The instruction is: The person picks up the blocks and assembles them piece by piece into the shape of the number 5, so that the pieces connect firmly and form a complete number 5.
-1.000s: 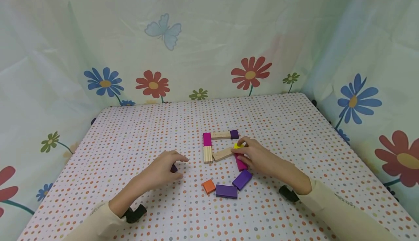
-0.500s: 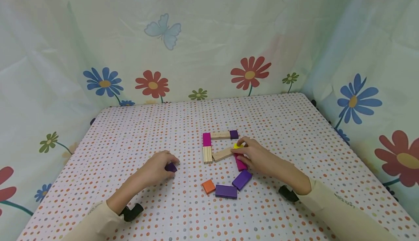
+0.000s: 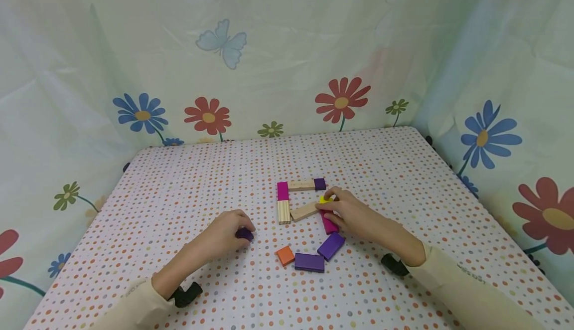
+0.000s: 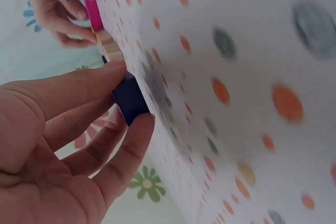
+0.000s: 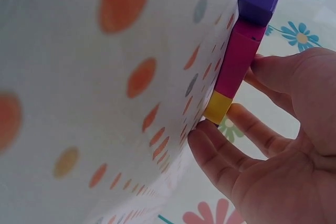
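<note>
My left hand [image 3: 222,234] pinches a small dark purple block [image 4: 130,99] between thumb and fingertips, low over the dotted tablecloth. To its right, my right hand [image 3: 354,215] holds a small yellow block [image 5: 218,107] and the magenta block [image 5: 239,59] joined to it, with the thumb at the magenta side and fingertips around the yellow end. A purple block [image 3: 331,247] continues from the magenta one, followed by another purple block [image 3: 309,262] and an orange block [image 3: 285,255]. A plain wooden block [image 3: 304,211] slants up to the yellow one.
Beyond lie a striped wooden block [image 3: 284,212], a second magenta block [image 3: 282,191], a wooden block [image 3: 301,185] and a dark purple end block [image 3: 320,184], forming a bent line. Flower-printed curtains [image 3: 278,61] stand behind and beside the table.
My left hand drew back slightly to the left, then moved right again with the dark purple block, which now shows between its fingertips. My right hand and the laid blocks stayed put.
</note>
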Available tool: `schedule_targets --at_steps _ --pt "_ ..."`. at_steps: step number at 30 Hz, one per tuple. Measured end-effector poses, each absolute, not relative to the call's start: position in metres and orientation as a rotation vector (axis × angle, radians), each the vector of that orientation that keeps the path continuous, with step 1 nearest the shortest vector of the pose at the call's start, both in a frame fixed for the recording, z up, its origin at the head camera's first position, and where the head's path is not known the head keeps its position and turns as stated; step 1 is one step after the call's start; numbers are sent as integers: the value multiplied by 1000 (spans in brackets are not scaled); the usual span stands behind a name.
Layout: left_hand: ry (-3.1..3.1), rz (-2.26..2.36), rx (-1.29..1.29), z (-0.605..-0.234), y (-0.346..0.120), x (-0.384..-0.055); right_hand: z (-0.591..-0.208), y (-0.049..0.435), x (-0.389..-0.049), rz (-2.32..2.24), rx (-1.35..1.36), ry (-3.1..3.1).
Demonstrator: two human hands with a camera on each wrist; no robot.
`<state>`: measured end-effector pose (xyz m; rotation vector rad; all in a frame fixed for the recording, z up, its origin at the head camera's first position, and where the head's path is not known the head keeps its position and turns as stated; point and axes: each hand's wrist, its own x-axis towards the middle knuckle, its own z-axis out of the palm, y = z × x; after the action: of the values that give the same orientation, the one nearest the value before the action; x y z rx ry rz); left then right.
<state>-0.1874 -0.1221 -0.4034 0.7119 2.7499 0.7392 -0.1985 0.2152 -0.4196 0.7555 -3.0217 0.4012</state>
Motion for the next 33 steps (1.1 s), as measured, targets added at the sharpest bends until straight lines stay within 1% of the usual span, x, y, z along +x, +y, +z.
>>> schedule_targets --at_steps 7,11,24,33 --pt "2588 725 985 -407 -109 -177 -420 215 -198 401 760 -3016" --pt "2571 688 1058 -410 -104 -175 -419 215 -197 407 756 -3013" --pt "2563 618 1047 -407 -113 -177 -418 215 -198 396 744 -3026" --pt "2605 648 1055 -413 -107 -183 -421 216 -199 391 746 -3026"
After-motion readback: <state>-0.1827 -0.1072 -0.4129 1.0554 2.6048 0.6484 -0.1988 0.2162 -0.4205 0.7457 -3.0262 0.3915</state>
